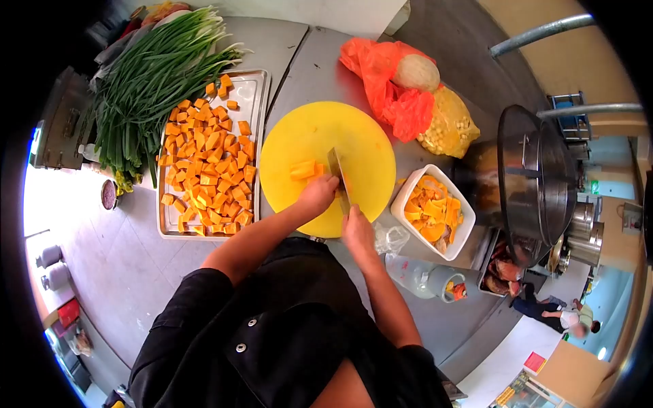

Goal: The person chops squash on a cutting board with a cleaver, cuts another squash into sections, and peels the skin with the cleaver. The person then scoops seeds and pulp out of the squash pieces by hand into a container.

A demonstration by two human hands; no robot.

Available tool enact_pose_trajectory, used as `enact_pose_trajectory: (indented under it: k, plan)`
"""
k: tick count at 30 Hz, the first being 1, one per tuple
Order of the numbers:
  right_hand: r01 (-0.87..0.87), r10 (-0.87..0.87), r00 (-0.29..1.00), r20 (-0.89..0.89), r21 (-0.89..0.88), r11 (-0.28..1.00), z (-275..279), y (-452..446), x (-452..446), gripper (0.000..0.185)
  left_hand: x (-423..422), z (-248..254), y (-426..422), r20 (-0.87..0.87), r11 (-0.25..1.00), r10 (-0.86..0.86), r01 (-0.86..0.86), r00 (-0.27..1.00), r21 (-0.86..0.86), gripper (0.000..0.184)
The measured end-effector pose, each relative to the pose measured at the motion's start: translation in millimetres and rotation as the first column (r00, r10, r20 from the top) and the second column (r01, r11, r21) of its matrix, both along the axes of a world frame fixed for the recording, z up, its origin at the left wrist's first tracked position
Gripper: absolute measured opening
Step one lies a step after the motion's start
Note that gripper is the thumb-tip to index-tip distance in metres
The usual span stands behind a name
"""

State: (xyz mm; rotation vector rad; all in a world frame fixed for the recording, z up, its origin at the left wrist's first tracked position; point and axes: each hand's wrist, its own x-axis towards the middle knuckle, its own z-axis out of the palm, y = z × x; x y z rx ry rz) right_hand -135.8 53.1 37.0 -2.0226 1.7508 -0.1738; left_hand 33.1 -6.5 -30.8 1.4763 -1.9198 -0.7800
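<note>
A round yellow cutting board (292, 211) lies on the counter before me. My right hand (357, 230) is closed around the handle of a kitchen knife (336, 166), its blade pointing away from me over the board. My left hand (318, 194) is closed, its fingertips beside the blade and pressed on a pumpkin piece that they mostly cover. Cut pumpkin pieces (304, 170) lie just beyond those fingers, left of the blade. On the left, many pumpkin cubes (211, 160) fill a metal tray (264, 88).
Green onions (156, 75) lie partly over the tray's far left corner. Right of the board are a white tub (454, 250) of pumpkin peelings, a red plastic bag (388, 81), a yellow bag (452, 126) and a large dark pot (537, 177). Other people (561, 313) are far off to the right.
</note>
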Motion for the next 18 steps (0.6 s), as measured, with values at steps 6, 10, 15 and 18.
enact_pose_trajectory:
  k: [6, 10, 15, 18]
  plan:
    - [0.045, -0.024, 0.984, 0.177, -0.114, 0.993, -14, 8, -12, 0.021, 2, 17, 1, 0.22, 0.992, -0.123, 0.122, 0.968, 0.018, 0.015]
    - [0.1, -0.067, 0.981, 0.184, -0.176, 0.979, -6, 7, -15, 0.021, 32, 51, -1, 0.187, 0.936, 0.195, -0.125, 0.963, -0.329, 0.032]
    - [0.144, -0.127, 0.96, 0.249, -0.052, 0.988, -1, -7, -8, 0.023, 77, 17, -10, 0.194, 0.984, 0.15, -0.166, 0.969, 0.066, 0.044]
    - [0.15, -0.131, 0.961, 0.243, -0.06, 0.987, -5, -5, 0, 0.022, 74, 12, 2, 0.252, 0.906, 0.344, -0.39, 0.904, 0.162, 0.047]
